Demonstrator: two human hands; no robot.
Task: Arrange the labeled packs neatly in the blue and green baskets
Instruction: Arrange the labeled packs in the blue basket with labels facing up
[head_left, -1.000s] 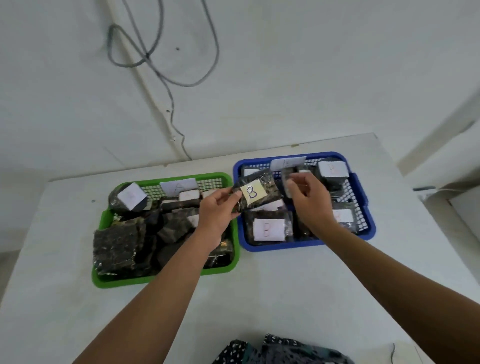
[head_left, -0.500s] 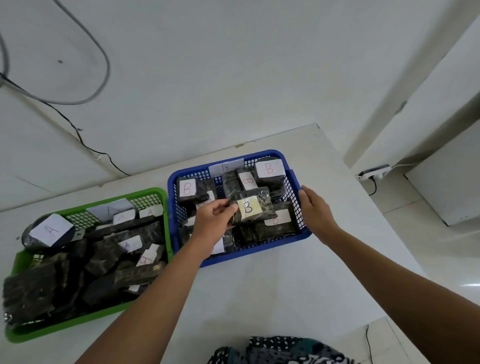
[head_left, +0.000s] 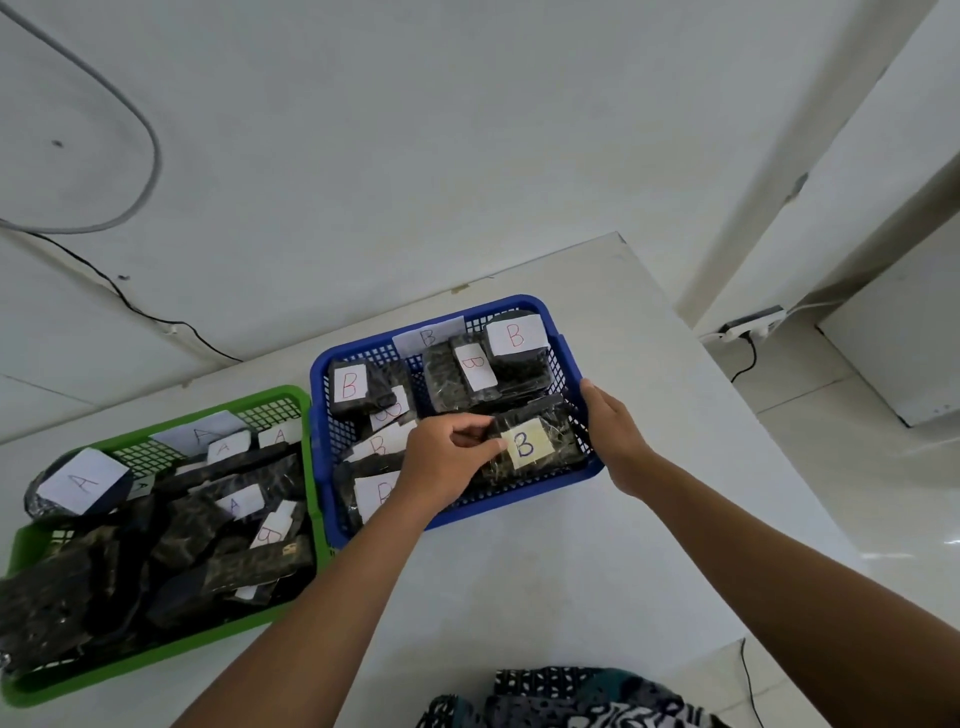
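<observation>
Moved since earlier: your left hand (head_left: 447, 457) has carried the dark plastic-wrapped pack with the yellow "B" label (head_left: 535, 447) from above the middle of the blue plastic mesh basket (head_left: 519, 499) down into its near right corner; your right hand (head_left: 613, 431) has stayed at the right rim.

Head view, left hand: your fingers are pinched on the left edge of the yellow-label pack, thumb on top.

Head view, right hand: flat against the outside of the blue basket's right wall, fingers straight and together, gripping nothing that you can see.

Head view, task pack: it lies low in the near right corner, label up, touching the packs around it.

Head view, blue basket: other dark packs with white "B" labels (head_left: 514, 335) fill the far and left parts.

Head view, green plastic mesh basket (head_left: 156, 660): it sits just beside the blue one on the left, piled with dark packs with white "A" labels (head_left: 83, 480); one label there reads "B".

Head view, surface: both baskets stand on the white table (head_left: 571, 597).
</observation>
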